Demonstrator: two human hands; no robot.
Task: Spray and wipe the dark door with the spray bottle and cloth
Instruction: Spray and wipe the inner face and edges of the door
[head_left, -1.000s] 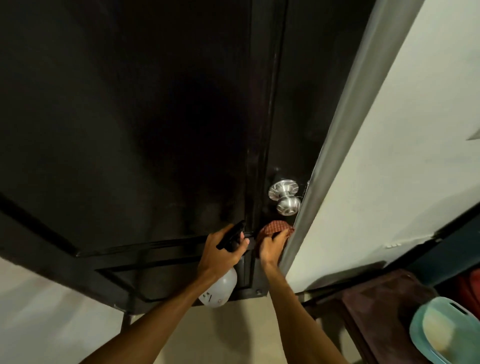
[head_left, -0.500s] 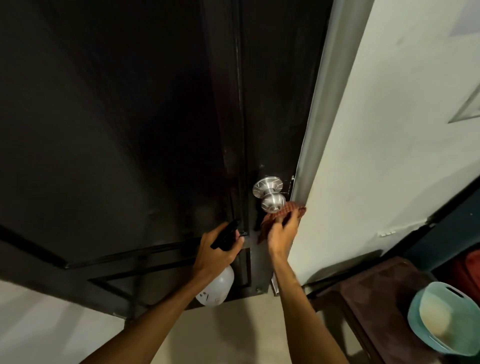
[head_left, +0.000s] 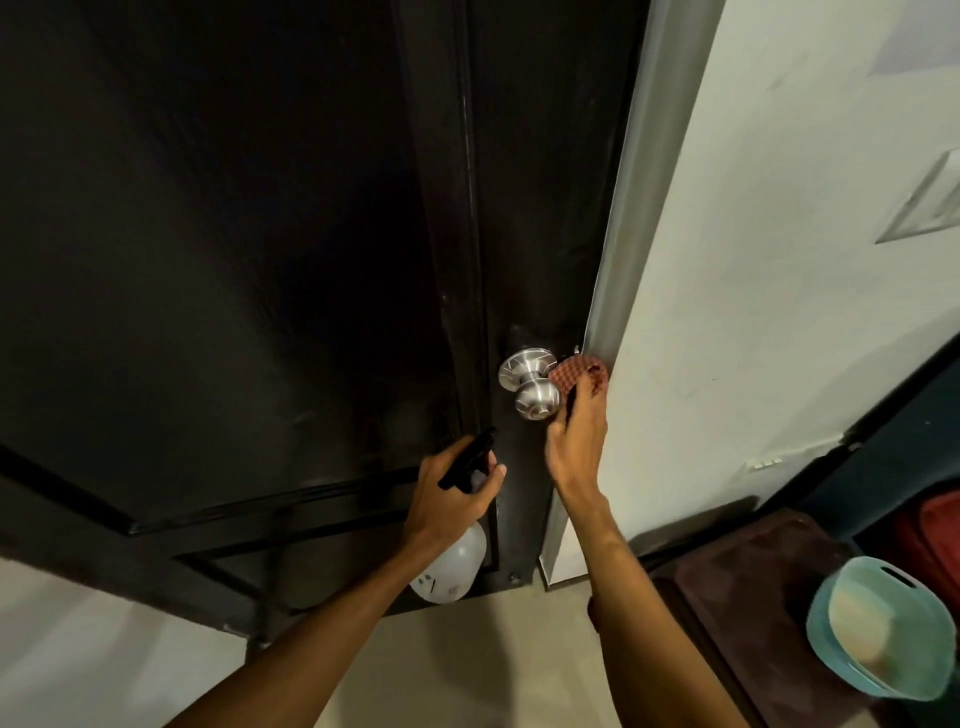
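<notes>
Right hand (head_left: 574, 441) pinches the cloth (head_left: 579, 375) against the door (head_left: 260, 260), touching the knob (head_left: 535, 397) on its right; left hand (head_left: 447, 504) grips the spray bottle (head_left: 454, 566) lower-left.

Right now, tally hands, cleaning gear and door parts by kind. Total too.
hands: 2 (left hand gripping the bottle, right hand holding the cloth)
spray bottle: 1
cloth: 1
door: 1
doorknob: 1
total: 6

Red cloth (head_left: 577, 371) beside silver knob (head_left: 535, 399)
</notes>
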